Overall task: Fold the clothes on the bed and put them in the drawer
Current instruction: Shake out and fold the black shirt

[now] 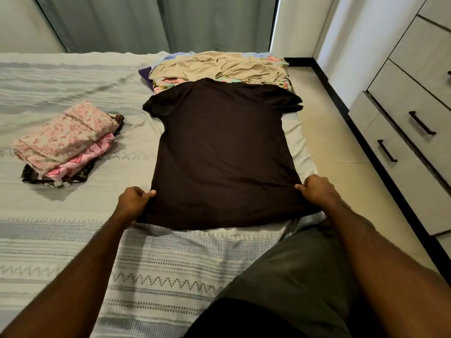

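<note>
A dark brown T-shirt [223, 152] lies spread flat on the bed [73, 215], collar away from me, hem toward me. My left hand [133, 200] pinches the hem's left corner. My right hand [317, 190] pinches the right corner. Behind the shirt sits a heap of unfolded clothes [219, 67], beige on top with floral and purple pieces under it. A stack of folded clothes [66, 142], pink floral on top, rests on the bed to the left. The white dresser's drawers [402, 132] with dark handles stand to the right, all closed.
A tiled floor strip [341, 147] runs between the bed and the dresser. Grey curtains [158, 20] hang behind the bed. My knee in grey shorts [300, 264] rests at the bed's near right edge.
</note>
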Motion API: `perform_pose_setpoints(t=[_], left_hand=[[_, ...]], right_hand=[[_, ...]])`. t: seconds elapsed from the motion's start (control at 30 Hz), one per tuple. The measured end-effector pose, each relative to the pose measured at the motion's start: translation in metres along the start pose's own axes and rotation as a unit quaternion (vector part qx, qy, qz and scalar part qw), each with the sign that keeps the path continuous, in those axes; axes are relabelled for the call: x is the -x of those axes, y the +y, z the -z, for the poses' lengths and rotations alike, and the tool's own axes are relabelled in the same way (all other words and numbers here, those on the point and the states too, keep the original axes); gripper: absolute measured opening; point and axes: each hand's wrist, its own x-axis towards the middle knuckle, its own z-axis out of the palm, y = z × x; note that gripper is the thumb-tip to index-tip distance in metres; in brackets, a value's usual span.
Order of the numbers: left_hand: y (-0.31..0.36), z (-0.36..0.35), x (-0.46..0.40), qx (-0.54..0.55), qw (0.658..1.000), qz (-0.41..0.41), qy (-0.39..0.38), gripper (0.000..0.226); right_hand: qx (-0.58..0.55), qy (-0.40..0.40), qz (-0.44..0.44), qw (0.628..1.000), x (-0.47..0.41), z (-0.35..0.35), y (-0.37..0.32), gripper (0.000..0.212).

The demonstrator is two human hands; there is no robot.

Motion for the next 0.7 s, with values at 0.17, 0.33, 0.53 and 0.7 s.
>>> perform_pose_setpoints(t=[0.17, 0.33, 0.53, 0.7], left_hand=[[-0.007, 0.017, 0.004, -0.060, 0.998, -0.013, -0.006, 0.043], [0.023, 0.018, -0.025, -0.003, 0.999, -0.040, -0.005, 0.044], [0.071, 0.001, -0.104, 0.138, 0.990, -0.038, -0.005, 0.038], [0.077, 0.003, -0.151, 0.205, 0.977, 0.004, -0.051, 0.029]], right_hand=[[0.102, 0.014, -0.003, 0.995, 0.001, 0.011, -0.007, 0.050], [0.057, 0.089, 0.082, 0.991, 0.002, 0.027, -0.067, 0.029], [0.046, 0.083, 0.225, 0.970, -0.027, 0.032, -0.174, 0.017], [0.020, 0.042, 0.338, 0.940, -0.069, 0.027, -0.288, 0.027]])
